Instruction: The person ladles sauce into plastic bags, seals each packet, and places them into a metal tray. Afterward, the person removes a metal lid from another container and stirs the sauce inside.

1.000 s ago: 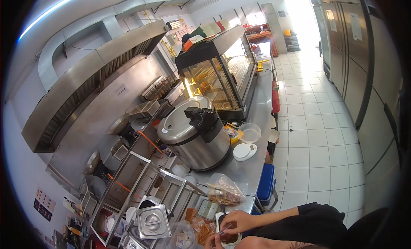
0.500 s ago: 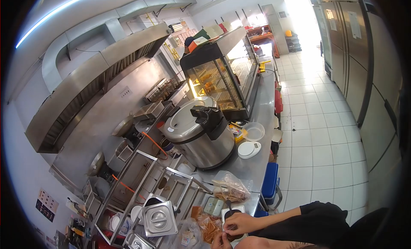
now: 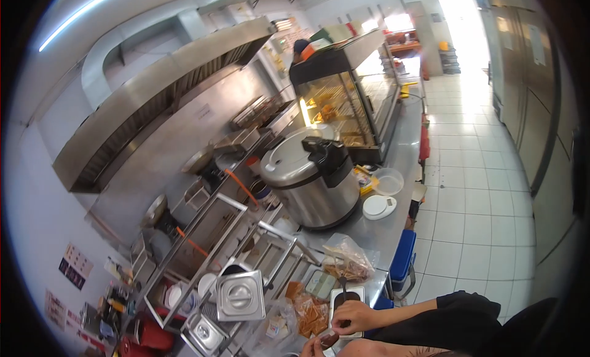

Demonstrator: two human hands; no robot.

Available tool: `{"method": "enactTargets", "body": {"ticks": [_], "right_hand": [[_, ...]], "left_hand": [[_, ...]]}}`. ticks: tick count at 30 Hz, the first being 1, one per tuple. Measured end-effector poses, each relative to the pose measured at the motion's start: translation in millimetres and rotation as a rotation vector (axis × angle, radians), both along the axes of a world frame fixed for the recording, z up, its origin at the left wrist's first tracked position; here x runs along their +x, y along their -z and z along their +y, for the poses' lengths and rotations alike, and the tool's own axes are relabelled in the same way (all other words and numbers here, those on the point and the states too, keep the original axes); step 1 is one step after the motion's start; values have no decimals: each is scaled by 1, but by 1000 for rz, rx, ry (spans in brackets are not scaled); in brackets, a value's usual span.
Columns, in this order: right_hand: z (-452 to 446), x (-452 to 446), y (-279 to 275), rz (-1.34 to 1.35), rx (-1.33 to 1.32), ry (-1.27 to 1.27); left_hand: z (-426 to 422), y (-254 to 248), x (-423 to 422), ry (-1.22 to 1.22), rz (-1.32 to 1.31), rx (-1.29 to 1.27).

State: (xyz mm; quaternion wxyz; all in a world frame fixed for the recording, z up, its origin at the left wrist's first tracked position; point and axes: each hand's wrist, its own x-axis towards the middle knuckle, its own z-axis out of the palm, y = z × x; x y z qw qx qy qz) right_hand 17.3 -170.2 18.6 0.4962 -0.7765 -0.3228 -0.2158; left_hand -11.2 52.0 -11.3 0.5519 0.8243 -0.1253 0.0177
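My right hand (image 3: 353,316) is closed in a pinch over the near end of a metal pan (image 3: 360,293) of dark brown sauce. My left hand (image 3: 314,347) sits just below it at the bottom edge, its fingers closed. Between the two hands is a small plastic bag (image 3: 330,339) with dark brown contents, both sets of fingertips at it. A dark-handled utensil (image 3: 343,283) stands in the pan. Beside the pan lie a lidded container (image 3: 321,285), a bag of orange-brown food pieces (image 3: 311,315) and a clear bag of brown strips (image 3: 348,263).
A large steel rice cooker (image 3: 310,188) stands farther along the counter, before a lit glass food warmer (image 3: 344,102). A white scale (image 3: 379,207) and clear bowl (image 3: 388,181) are near the edge. Lidded steel pans (image 3: 239,295) sit on the left. A person (image 3: 300,48) is behind the warmer.
The view has swung left, so the scene sits farther right. My hands have parted slightly, and the small bag with dark contents shows between them.
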Motion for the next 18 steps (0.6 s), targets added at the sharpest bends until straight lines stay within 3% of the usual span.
{"method": "enactTargets", "body": {"ticks": [3,10,12,15,17,18], "right_hand": [[9,12,-3,8,22,24],[37,52,-7,0,-14,-238],[47,66,-8,-182,-100,-217],[56,93,6,-45,-296,-43],[57,115,2,184,-469,118],[58,124,0,307,-590,203]], "left_hand": [[13,3,-7,-110,-17,-34],[3,-16,-18,-480,-106,-248],[-1,4,-27,-578,-110,-301],[5,53,-35,-663,94,-251],[4,82,-40,-411,-45,296],[2,100,-37,-444,-32,295]]}}
